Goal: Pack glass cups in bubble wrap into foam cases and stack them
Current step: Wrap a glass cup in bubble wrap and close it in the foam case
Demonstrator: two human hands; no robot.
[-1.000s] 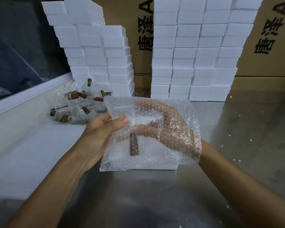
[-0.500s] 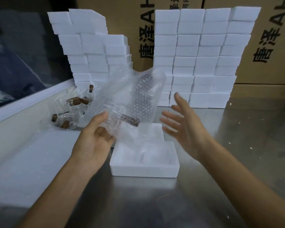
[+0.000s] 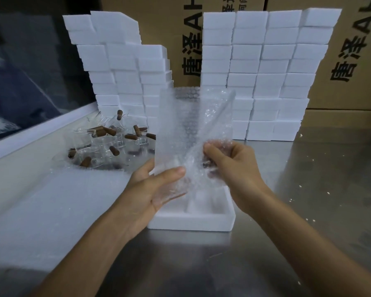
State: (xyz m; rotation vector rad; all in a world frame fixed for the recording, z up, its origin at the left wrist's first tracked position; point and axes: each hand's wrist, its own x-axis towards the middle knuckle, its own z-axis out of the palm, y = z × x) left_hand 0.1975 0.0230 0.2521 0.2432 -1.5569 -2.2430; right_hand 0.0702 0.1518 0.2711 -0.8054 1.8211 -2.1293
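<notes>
A clear bubble wrap bag point(image 3: 186, 129) stands upright between my hands, its top rising in front of the foam stacks. My left hand point(image 3: 152, 187) holds its lower left part, thumb on the front. My right hand point(image 3: 229, 166) grips the lower right part, fingers curled round a glass cup inside the wrap; only a dark bit of its handle shows. Under the bag lies an open white foam case point(image 3: 193, 219) with a moulded hollow. Several loose glass cups with brown handles point(image 3: 107, 142) lie in a pile at the left.
Two tall stacks of white foam cases stand behind, the left stack point(image 3: 120, 67) and the right stack point(image 3: 266, 71). Cardboard boxes point(image 3: 351, 56) with printed characters rise behind them. A white sheet point(image 3: 41, 206) covers the steel table point(image 3: 308, 189) on the left; foam crumbs dot the right.
My right hand left the inside of the bag, opened beside it, and now grips the wrapped cup from outside. The bag swung upright over the foam case.
</notes>
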